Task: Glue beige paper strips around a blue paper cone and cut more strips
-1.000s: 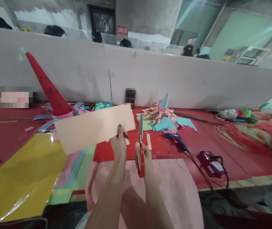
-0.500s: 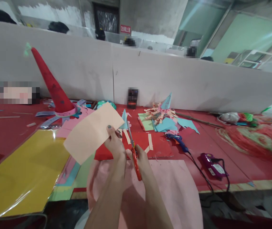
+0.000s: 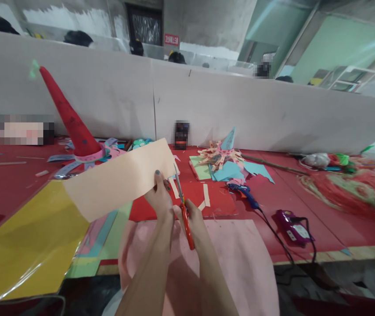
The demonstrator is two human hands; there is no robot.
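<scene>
A long peach paper sheet [image 3: 118,180] is pinched near its right end by my left hand [image 3: 159,197], thumb on top. My right hand [image 3: 192,219] is closed round the red handles of a pair of scissors [image 3: 188,228]. The blades point up and away, beside the sheet's right edge; whether they touch it I cannot tell. Under and behind my hands lies a red sheet [image 3: 220,202] with several narrow peach paper strips [image 3: 206,195] on it.
A red cone [image 3: 70,116] with a pink band stands at the left, near yellow sheets [image 3: 26,245]. A blue-tipped paper piece [image 3: 228,140], a blue glue gun [image 3: 245,193], a purple corded box [image 3: 293,228] and red netting [image 3: 352,188] lie right. A white partition [image 3: 240,109] rises behind.
The peach sheet has turned, its left end swinging out left and its right end nearing the scissors. My left hand has shifted slightly right. The right hand keeps its place.
</scene>
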